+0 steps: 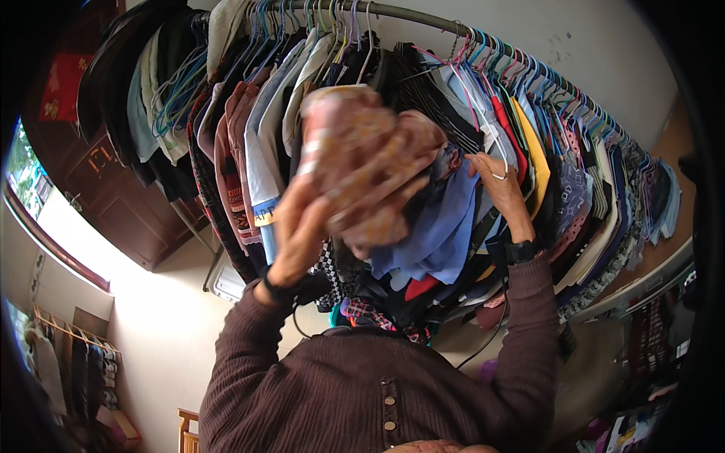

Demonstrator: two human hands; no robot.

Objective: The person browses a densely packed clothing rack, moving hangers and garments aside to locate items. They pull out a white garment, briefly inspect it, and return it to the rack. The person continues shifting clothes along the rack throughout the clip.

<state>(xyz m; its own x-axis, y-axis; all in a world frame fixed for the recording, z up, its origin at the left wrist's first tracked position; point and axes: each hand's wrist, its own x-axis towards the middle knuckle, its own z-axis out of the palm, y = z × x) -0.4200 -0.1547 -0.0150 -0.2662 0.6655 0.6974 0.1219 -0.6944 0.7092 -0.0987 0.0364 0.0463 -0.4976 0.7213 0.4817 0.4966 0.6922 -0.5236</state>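
Note:
A pink and yellow patterned cloth garment (362, 164), blurred and bunched, is raised before me, with my left hand (303, 226) gripping its lower left side. My right hand (498, 181) is at the upper edge of a blue garment (436, 226), pinching fabric between thumb and fingers. A white clothes hanger (487, 127) passes by that hand; whether the fingers also hold it is hard to tell. Behind both hands, many clothes hang close together on a metal clothes rail (419, 17).
Looped empty hangers (181, 96) hang at the rail's left part, near a brown door (130, 209). Beneath the clothes lies a plaid cloth (368, 311). A white plastic box (226, 280) stands on the floor at left, and part of a wooden chair (188, 430) shows at the bottom.

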